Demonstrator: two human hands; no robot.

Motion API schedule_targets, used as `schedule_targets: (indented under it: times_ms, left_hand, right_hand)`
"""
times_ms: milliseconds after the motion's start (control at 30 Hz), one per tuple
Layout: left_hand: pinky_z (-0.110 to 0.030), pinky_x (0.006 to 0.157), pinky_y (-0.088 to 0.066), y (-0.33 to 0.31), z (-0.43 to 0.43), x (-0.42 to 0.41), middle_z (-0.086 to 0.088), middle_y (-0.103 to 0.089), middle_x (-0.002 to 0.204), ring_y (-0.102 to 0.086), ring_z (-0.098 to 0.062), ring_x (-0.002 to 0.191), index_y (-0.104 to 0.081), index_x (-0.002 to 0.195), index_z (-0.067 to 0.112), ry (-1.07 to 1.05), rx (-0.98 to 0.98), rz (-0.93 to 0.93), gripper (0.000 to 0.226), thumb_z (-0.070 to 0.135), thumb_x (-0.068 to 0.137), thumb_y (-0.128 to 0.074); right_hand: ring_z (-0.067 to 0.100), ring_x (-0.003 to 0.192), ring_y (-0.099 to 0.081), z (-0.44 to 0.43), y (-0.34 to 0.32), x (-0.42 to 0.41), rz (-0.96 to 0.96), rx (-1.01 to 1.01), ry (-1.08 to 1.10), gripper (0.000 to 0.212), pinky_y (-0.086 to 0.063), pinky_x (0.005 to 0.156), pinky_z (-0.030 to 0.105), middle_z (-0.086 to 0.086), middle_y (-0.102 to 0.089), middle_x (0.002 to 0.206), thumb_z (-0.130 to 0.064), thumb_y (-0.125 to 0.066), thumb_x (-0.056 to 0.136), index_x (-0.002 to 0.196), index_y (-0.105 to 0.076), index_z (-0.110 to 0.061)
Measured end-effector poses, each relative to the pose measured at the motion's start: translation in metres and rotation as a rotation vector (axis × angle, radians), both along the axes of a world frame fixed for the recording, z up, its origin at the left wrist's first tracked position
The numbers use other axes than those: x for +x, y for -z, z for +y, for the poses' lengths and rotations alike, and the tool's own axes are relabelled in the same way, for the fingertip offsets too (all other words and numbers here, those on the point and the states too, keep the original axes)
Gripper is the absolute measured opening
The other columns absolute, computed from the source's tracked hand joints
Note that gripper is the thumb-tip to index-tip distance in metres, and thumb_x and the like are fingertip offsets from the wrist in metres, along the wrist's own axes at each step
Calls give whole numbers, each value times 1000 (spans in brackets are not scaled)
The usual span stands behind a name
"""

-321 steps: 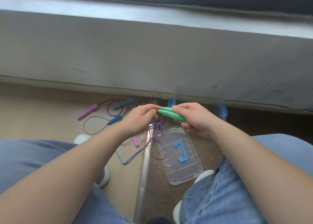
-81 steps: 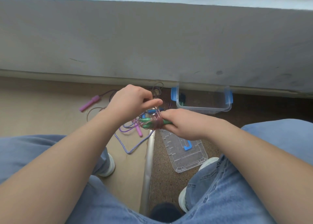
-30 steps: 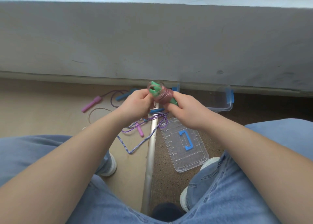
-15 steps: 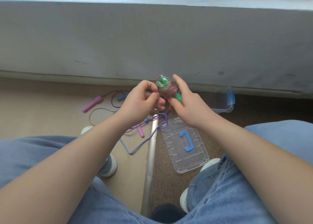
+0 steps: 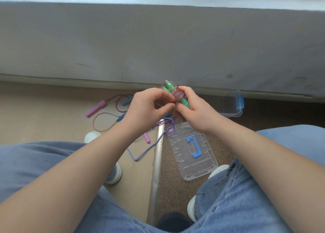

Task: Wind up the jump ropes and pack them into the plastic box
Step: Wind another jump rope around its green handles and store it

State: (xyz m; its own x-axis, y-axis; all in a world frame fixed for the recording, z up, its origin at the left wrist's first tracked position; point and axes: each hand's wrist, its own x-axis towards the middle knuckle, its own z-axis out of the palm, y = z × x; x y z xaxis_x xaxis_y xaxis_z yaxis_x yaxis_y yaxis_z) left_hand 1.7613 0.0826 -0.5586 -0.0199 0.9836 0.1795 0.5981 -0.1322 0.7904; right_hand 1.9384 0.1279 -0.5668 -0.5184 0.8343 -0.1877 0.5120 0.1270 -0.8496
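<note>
Right hand (image 5: pixel 195 113) grips green-handled jump rope (image 5: pixel 179 95), coils wound; left hand (image 5: pixel 149 106) pinches its tail. Plastic box (image 5: pixel 235 109) at 3 o'clock. Risk: untucked tail slips, coils spring loose

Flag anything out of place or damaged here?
Nothing damaged. Loose ropes lie tangled on the floor; a loop of the purple rope overlaps a corner of the lid, which lies off the box. Right hand grips the green handles with cord wound round them; left hand pinches at the cord.
</note>
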Motion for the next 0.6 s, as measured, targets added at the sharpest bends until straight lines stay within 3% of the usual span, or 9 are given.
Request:
schedule_targets:
  times_ms: [233,400,533,600]
  left_hand:
    - [-25,73,-55,4,-2,4,1,-60,84,-62,-10,76,-62,86,16,-5,123,98,24,3,73,-77]
    - [-27,74,-58,5,-2,10,4,-63,86,-66,-9,76,-54,95,28,-151,-76,-161,37,1,76,-71]
    - [-18,75,-53,5,-3,13,11,-64,84,-62,-2,74,-64,110,26,-214,-121,-364,40,-1,82,-70]
    - [-18,74,-53,1,0,11,7,-68,84,-62,-3,71,-72,105,20,-278,-115,-441,30,-2,85,-68]
  right_hand:
    - [6,76,-62,2,1,-2,83,-44,35,37,-58,82,47,-8,-66,95,-22,-54,101,135,-45,-32]
    - [11,77,-64,0,0,-3,94,-68,31,37,-57,81,49,-5,-67,93,-20,-53,101,136,-43,-30]
    - [15,70,-62,0,1,-3,148,-100,63,33,-57,78,53,-2,-68,84,-16,-53,101,130,-46,-30]
    - [16,69,-61,1,2,-3,152,-118,79,34,-56,78,54,1,-68,82,-16,-52,101,132,-46,-28]
